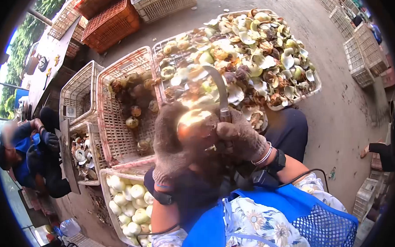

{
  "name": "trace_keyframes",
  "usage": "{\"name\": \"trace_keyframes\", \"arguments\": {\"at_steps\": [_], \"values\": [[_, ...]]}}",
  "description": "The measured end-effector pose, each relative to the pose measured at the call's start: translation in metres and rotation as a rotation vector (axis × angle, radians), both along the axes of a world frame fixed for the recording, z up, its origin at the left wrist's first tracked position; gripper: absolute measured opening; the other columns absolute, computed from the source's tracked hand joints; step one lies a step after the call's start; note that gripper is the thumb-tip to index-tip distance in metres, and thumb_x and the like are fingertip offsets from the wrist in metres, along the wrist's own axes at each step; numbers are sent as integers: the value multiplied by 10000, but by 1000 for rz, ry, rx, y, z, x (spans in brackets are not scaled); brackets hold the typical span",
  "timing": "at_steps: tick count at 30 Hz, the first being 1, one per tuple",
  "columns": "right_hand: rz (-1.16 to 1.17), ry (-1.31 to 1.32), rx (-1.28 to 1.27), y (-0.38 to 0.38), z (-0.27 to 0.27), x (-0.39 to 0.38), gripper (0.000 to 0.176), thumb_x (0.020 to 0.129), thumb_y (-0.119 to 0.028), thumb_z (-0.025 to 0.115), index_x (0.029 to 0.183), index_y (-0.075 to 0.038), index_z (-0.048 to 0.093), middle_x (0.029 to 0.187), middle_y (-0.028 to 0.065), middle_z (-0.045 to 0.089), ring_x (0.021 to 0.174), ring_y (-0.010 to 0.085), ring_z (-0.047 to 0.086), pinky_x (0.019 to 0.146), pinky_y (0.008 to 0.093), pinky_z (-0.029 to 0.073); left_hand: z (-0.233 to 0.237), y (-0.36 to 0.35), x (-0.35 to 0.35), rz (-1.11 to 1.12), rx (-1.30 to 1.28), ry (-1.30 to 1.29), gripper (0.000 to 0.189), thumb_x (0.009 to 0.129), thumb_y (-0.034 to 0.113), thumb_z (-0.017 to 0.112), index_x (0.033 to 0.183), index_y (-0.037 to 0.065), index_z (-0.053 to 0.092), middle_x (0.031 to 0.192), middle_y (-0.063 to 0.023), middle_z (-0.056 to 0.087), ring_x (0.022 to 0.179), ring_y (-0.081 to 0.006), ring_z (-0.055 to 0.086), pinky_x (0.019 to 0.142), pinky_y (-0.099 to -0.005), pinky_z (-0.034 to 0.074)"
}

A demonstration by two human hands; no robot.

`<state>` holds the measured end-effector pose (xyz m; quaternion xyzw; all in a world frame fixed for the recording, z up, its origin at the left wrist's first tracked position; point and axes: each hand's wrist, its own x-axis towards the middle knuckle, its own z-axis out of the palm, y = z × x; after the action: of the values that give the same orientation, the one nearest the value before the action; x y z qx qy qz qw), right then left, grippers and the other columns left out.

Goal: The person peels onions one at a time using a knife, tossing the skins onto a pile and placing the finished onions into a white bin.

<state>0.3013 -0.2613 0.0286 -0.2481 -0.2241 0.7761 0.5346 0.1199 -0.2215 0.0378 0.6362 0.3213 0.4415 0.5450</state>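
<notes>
My left hand [170, 144], in a brown knit glove, is wrapped round the left side of an onion [196, 127] that still has brown skin on it. In my right hand [244, 136], gloved alike, is the handle of a knife with a curved blade [221, 90]. The blade points up and bends to the left at its tip. My right thumb lies across the handle, close against the onion's right side. Both hands are above my lap. Just beyond them, a wide crate [317, 86] is heaped with onion peels and cut ends [252, 51].
At left, a pinkish crate [103, 116] holds several unpeeled onions. Peeled white onions [131, 204] fill the crate below it. Another person [24, 156] sits at far left beside a crate of peels [84, 156]. Orange crates [111, 27] are stacked behind; more crates [365, 55] stand right.
</notes>
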Motion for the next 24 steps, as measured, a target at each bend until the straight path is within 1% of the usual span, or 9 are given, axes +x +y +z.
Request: {"name": "trace_keyframes", "arguments": {"at_steps": [3, 4, 5, 6, 9, 12, 13, 17, 24], "values": [[-175, -237, 73, -22, 20, -7, 640, 740, -106, 755, 1307, -43, 467, 986, 27, 614, 834, 74, 547, 710, 248, 488, -8, -40, 6, -52, -391, -288, 645, 773, -8, 610, 1375, 48, 386, 1314, -103, 505, 1201, -223, 511, 1018, -377, 427], [-173, -234, 70, -30, 20, -6, 640, 740, -106, 755, 1307, -43, 467, 986, 27, 614, 834, 74, 547, 710, 248, 488, -18, -50, 4, -4, -149, 178, 636, 797, 66, 635, 1384, 52, 391, 1340, -94, 502, 1204, -248, 512, 1030, -412, 408], [-238, -531, 249, -33, 16, -4, 618, 743, -123, 760, 1293, -49, 487, 996, 21, 614, 871, 89, 551, 750, 270, 492, -23, -65, 7, 27, -75, 244, 647, 794, 91, 645, 1387, 54, 388, 1341, -100, 501, 1211, -261, 506, 1040, -434, 388], [-295, -826, 421, -40, 11, -5, 597, 747, -141, 765, 1279, -55, 508, 1006, 16, 614, 908, 104, 555, 790, 292, 495, -28, -77, 10, 39, -168, 114, 658, 792, 115, 655, 1389, 55, 386, 1343, -107, 501, 1218, -274, 499, 1050, -456, 369], [-240, -983, 333, -60, 21, 4, 475, 768, -191, 754, 1191, -62, 578, 1008, 85, 634, 897, 184, 610, 809, 337, 501, -31, -98, 17, 9, -668, -649, 697, 785, 189, 684, 1397, 59, 377, 1347, -126, 501, 1237, -314, 479, 1081, -521, 309], [-224, -1331, 453, -73, 23, 19, 358, 791, -222, 714, 1089, -53, 612, 984, 185, 630, 890, 338, 631, 797, 411, 505, -33, -99, 18, -58, -764, -956, 743, 778, 262, 713, 1405, 63, 369, 1352, -146, 501, 1257, -353, 460, 1111, -587, 250], [-160, -1413, 509, -81, 27, 24, 335, 797, -229, 698, 1065, -50, 607, 953, 190, 627, 884, 362, 623, 781, 430, 503, -36, -97, 17, -75, -763, -1035, 770, 764, 232, 729, 1412, 69, 346, 1358, -174, 484, 1244, -359, 476, 1077, -590, 329], [3, -1534, 604, -97, 35, 25, 302, 825, -247, 641, 1028, -35, 571, 885, 195, 617, 874, 396, 609, 752, 475, 492, -15, -98, 21, 43, -658, -829, 768, 730, 115, 732, 1392, 68, 345, 1293, -181, 511, 1155, -358, 547, 977, -515, 472], [117, -1563, 500, -103, 42, 22, 246, 834, -204, 606, 1006, -35, 558, 887, 203, 630, 876, 395, 620, 741, 472, 501, -11, -97, 22, 302, -395, -543, 792, 681, -54, 712, 1378, 85, 362, 1265, -126, 518, 1125, -274, 555, 957, -409, 500]]}}
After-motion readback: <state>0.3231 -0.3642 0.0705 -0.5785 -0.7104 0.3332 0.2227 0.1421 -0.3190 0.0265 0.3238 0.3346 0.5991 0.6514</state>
